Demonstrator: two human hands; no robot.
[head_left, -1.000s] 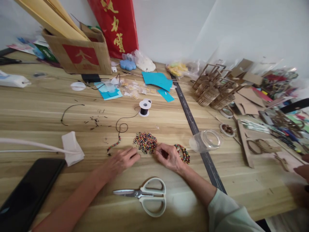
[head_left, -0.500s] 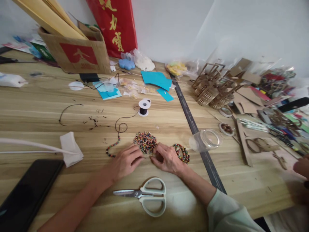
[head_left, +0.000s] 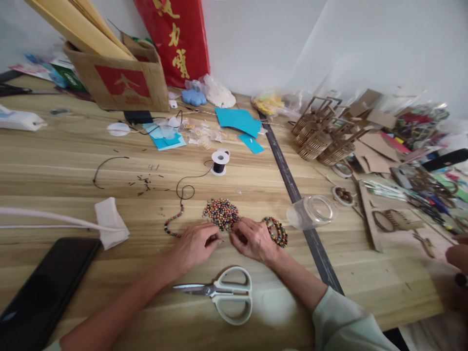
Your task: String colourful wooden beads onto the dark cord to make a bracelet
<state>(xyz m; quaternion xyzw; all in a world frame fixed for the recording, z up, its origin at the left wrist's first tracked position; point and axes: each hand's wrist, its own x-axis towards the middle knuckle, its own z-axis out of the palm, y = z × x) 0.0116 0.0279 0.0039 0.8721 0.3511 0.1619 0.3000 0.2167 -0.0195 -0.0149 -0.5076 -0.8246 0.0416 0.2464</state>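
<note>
My left hand [head_left: 199, 244] is closed in a pinch, with a short dark tip of the black cord showing at its fingertips. From behind that hand runs a strand of multicoloured beads [head_left: 167, 227], its black cord [head_left: 187, 184] looping back to a white spool [head_left: 219, 163]. A pile of small multicoloured beads [head_left: 221, 213] lies just beyond both hands. My right hand [head_left: 255, 240] is curled at the pile's near right edge, fingertips together; whatever they hold is hidden. Touching its outer side, or close to it, is a coiled beaded bracelet [head_left: 281, 234].
Open-bladed scissors [head_left: 219, 291] lie in front of my hands. To the right are a clear plastic jar [head_left: 310, 213], a dark strip [head_left: 288, 183] and small wooden baskets [head_left: 316, 139]. A phone [head_left: 49, 287] lies left. Another person's hand [head_left: 457, 256] shows at the right edge.
My left hand has rolled slightly, its fingers more curled around the cord end. My right fingers have drawn closer together beside the pile. The view has shifted slightly.
</note>
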